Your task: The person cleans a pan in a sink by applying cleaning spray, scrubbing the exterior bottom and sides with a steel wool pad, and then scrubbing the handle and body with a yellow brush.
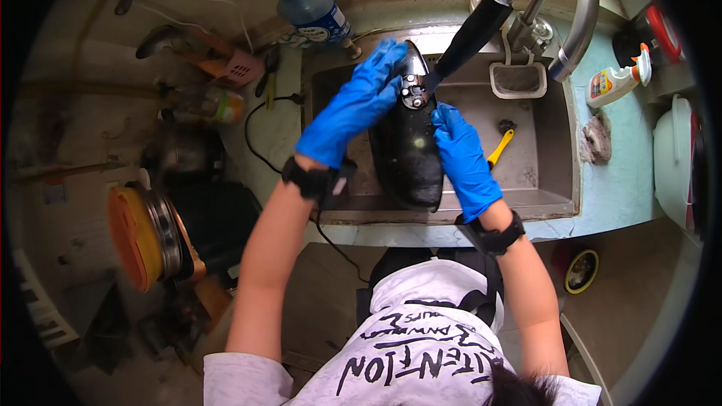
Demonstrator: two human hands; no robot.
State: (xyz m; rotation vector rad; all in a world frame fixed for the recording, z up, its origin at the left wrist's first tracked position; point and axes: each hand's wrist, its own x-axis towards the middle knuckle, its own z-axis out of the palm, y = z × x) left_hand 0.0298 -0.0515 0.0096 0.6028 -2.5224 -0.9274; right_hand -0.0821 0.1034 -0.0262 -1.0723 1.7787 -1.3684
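Observation:
A black frying pan (pixel 406 163) is tilted on edge over the stainless steel sink (pixel 558 169), its handle pointing up and to the right. My right hand (pixel 459 152), in a blue rubber glove, grips the pan's right rim below the handle joint. My left hand (pixel 361 104), gloved too, lies against the pan's upper left side with its fingers stretched out; whether it holds anything is hidden. A yellow-handled scrubbing brush (pixel 501 148) rests on the sink floor right of my right hand.
A curved metal faucet (pixel 589 5) and a hanging sink caddy (pixel 518 80) are at the back right. A blue pump bottle (pixel 316 14) stands back left. Right of the sink are a spray bottle (pixel 612 84) and a rag (pixel 597 136). A black cable (pixel 254 146) runs along the left.

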